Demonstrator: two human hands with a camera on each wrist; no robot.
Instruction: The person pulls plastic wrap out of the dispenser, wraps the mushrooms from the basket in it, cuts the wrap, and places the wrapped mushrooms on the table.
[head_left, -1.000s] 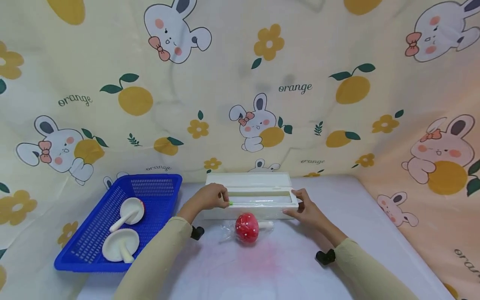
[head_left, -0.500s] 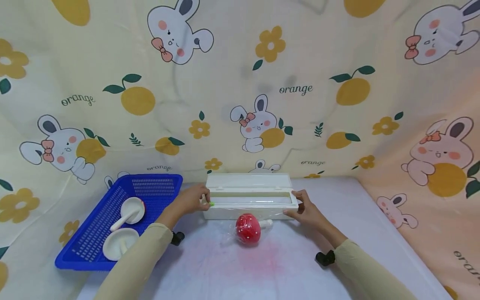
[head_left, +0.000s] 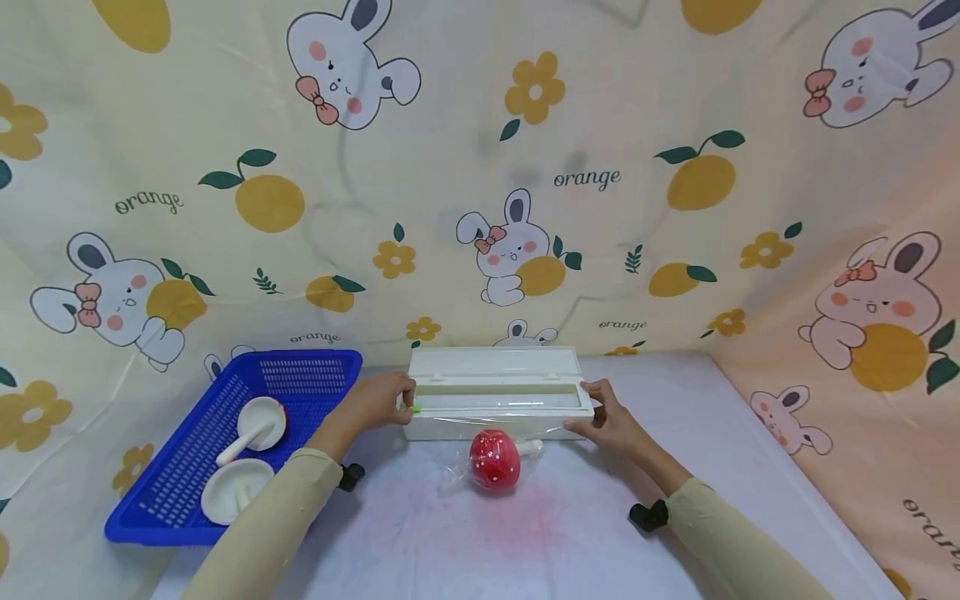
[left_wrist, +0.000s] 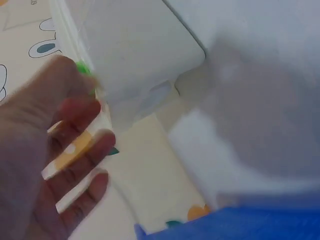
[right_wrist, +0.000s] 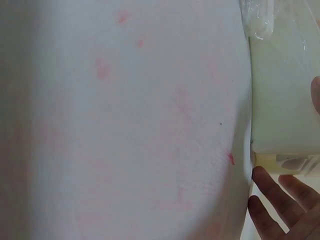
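Now pinching the green slider (head_left: 417,409) with left fingers (head_left: 406,392) at the left end of the cling-film dispenser (head_left: 442,429), set with long axis parallel to the desk's (head_left: 420,533) far edge, just behind the film-covered toy mushroom (head_left: 495,460); gripping the other end with right fingers (head_left: 602,395).

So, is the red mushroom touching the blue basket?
Apart. The head view shows it: a stretch of bare white tabletop lies between the red mushroom and the blue basket.
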